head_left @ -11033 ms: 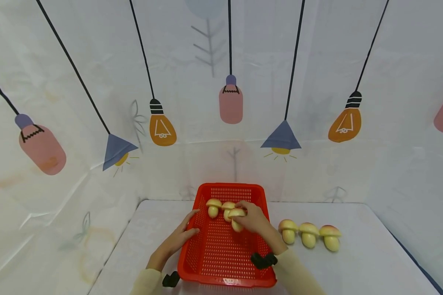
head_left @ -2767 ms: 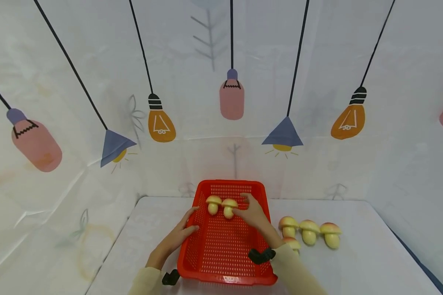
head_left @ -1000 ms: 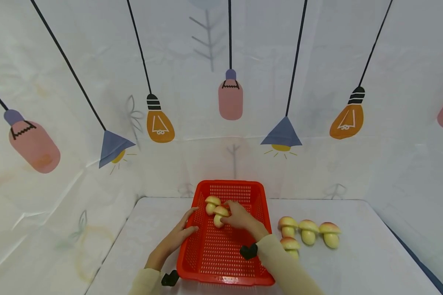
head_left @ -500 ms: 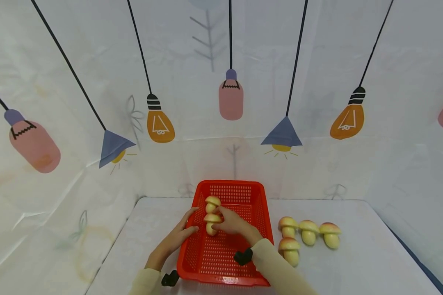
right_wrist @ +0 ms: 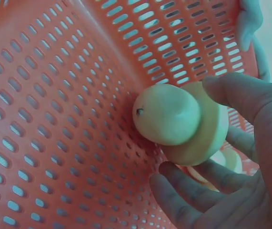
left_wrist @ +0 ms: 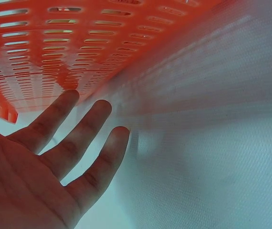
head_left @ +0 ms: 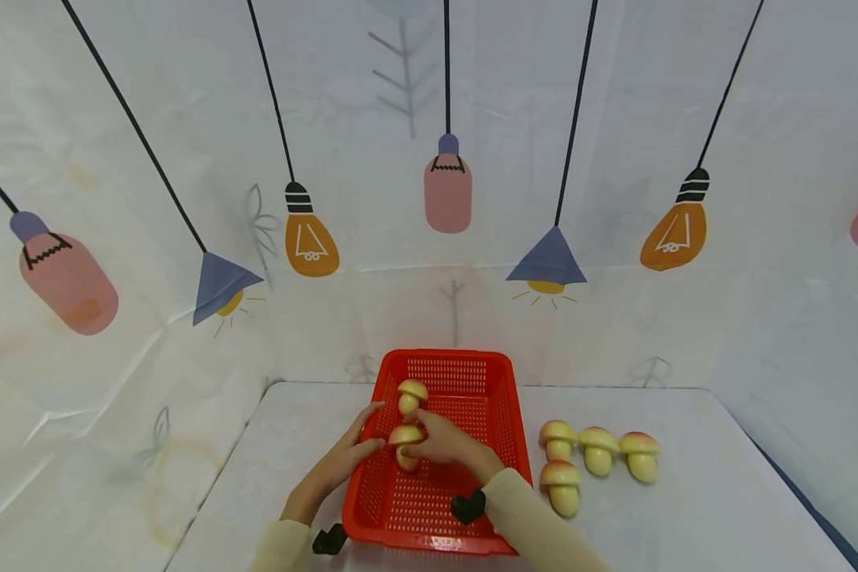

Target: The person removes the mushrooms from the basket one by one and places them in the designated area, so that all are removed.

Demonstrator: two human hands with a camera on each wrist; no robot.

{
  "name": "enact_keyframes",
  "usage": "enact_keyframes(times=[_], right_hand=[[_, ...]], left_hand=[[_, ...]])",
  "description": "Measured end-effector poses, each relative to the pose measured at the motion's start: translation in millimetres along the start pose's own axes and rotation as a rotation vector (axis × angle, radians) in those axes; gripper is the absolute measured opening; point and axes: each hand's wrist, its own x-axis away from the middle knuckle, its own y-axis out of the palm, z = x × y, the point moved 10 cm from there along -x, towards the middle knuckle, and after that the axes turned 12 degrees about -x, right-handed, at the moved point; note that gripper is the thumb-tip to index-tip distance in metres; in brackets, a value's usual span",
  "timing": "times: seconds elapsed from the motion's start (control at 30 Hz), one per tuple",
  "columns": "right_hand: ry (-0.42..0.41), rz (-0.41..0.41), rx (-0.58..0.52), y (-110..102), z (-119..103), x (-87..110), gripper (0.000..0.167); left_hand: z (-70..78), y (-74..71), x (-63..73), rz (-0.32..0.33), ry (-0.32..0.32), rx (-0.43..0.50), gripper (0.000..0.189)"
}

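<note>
My right hand (head_left: pixel 439 441) reaches into the red perforated basket (head_left: pixel 443 544) and grips a toy mushroom (right_wrist: pixel 166 114) with a yellow stem and a tan-topped cap. Its thumb presses one side of the cap while fingers reach round the other. The held mushroom is near the basket's left wall. Behind it, a second mushroom (head_left: pixel 412 389) stands at the back left inside. My left hand (head_left: pixel 343 453) holds the basket's left rim, thumb hooked over it; three fingers (left_wrist: pixel 85 133) spread straight along the outside wall in the left wrist view.
Right of the basket on the white table (head_left: pixel 715 516), three mushrooms stand in a row, the rightmost mushroom (head_left: pixel 639 457) included. A further mushroom (head_left: pixel 561 486) stands in front of the row's left end. A patterned cloth wall (head_left: pixel 400 310) rises behind the table.
The right hand has moved the gripped mushroom leftward and nearer within the basket. Since the oldest frame, the basket went from three mushrooms to two, and one more stands on the table.
</note>
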Motion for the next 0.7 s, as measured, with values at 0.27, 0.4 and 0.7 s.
enact_keyframes(times=[0.27,0.4,0.7], right_hand=[[0.011,-0.023,-0.005,4.0,-0.3,0.6,0.044],[0.008,-0.028,-0.014,5.3,0.0,0.4,0.04],[0.024,-0.037,-0.015,9.1,4.5,0.3,0.037]], left_hand=[[0.9,0.0,-0.8,0.003,0.003,-0.008,0.068],[0.5,-0.1,-1.0,0.004,0.011,-0.011,0.068],[-2.7,-0.5,-2.4,0.023,0.038,-0.019,0.073]])
